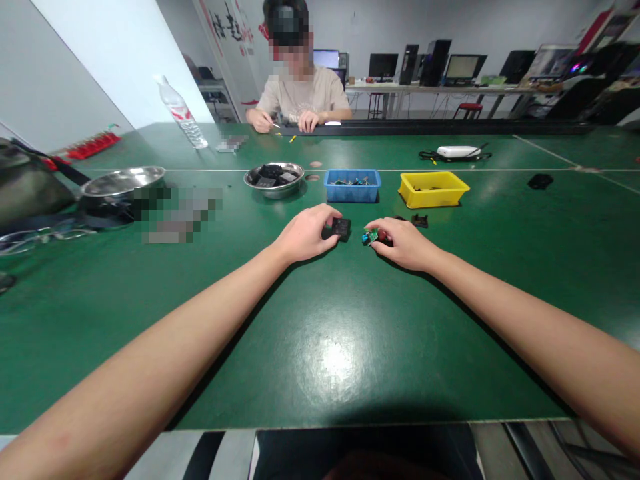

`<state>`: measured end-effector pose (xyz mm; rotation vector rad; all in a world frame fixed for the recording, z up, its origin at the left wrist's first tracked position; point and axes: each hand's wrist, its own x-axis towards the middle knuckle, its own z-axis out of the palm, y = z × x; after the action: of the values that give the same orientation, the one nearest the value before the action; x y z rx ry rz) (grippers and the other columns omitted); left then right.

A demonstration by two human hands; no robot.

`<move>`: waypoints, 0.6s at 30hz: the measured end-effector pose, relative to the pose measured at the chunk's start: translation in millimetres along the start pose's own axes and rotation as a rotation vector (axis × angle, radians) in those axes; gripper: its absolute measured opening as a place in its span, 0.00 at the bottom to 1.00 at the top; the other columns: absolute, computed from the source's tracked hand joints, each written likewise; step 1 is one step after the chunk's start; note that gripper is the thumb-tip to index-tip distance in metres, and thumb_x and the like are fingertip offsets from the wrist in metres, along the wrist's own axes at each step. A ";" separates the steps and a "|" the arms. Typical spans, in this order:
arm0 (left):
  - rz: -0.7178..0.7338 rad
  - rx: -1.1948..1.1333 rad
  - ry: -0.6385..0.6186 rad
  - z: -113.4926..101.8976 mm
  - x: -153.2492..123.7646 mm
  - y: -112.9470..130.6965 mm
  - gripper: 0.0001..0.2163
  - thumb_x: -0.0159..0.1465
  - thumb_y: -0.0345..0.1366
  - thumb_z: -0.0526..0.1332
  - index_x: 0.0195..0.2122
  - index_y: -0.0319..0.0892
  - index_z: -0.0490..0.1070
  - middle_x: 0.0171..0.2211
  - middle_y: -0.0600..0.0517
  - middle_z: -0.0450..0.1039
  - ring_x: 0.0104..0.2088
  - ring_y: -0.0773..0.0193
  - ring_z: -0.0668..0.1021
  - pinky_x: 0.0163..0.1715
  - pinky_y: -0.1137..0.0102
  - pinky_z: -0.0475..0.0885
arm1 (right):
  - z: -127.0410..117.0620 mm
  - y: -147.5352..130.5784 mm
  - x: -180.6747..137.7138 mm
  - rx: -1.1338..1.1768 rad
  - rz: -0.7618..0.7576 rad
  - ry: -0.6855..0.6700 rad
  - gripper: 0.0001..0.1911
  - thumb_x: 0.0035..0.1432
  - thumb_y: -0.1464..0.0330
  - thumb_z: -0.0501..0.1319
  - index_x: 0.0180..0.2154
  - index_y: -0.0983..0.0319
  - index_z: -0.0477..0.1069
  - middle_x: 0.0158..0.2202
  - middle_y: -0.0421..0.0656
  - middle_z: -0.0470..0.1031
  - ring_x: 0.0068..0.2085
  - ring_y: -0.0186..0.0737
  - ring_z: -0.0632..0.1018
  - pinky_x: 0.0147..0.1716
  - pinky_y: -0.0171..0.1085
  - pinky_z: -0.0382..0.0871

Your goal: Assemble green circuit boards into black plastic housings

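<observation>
Between thumb and fingers, my left hand (309, 233) grips a small black plastic case (341, 229) just above the green table (280, 320). A short gap to the right, my right hand (403, 243) pinches a small green circuit board (373, 235) with a blue part at its left end. Part of the board is covered by my fingers. Behind my right hand lies a dark plastic piece (420, 221) on the table. Beyond both hands stand a blue bin (353, 193) with small parts and a yellow bin (434, 195) with a few dark pieces.
A metal bowl (274, 193) of black cases stands left of the blue bin. Farther left are a larger metal bowl (125, 181) and a water bottle (183, 113). A white power strip (459, 153) lies at the back right. Another person (304, 90) sits across the table.
</observation>
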<state>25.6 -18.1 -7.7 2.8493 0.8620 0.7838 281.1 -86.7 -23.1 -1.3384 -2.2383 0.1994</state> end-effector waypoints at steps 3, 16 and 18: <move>0.004 -0.003 0.002 0.4 -0.2 -0.9 0.13 0.62 0.37 0.61 0.47 0.39 0.72 0.36 0.50 0.73 0.36 0.59 0.77 0.42 0.65 0.73 | 0.2 0.1 0.0 0.003 0.001 0.000 0.14 0.59 0.71 0.64 0.48 0.61 0.76 0.35 0.43 0.76 0.34 0.41 0.72 0.40 0.39 0.65; -0.074 0.018 -0.003 -2.5 0.0 3.6 0.13 0.61 0.43 0.66 0.42 0.42 0.69 0.35 0.51 0.73 0.34 0.59 0.77 0.37 0.66 0.71 | -1.3 -0.9 -0.2 -0.013 0.006 -0.011 0.15 0.60 0.71 0.63 0.50 0.63 0.76 0.36 0.45 0.76 0.35 0.42 0.73 0.40 0.39 0.66; -0.089 0.024 0.003 -1.6 0.2 3.3 0.14 0.61 0.45 0.67 0.41 0.42 0.68 0.35 0.51 0.74 0.34 0.58 0.77 0.36 0.66 0.71 | -1.0 -0.2 -0.3 -0.013 0.002 -0.007 0.15 0.60 0.71 0.64 0.49 0.63 0.76 0.36 0.44 0.76 0.35 0.41 0.73 0.40 0.39 0.65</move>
<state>26.6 -20.9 -5.6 2.8084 0.9974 0.7727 281.6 -87.2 -22.3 -1.3491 -2.2477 0.1900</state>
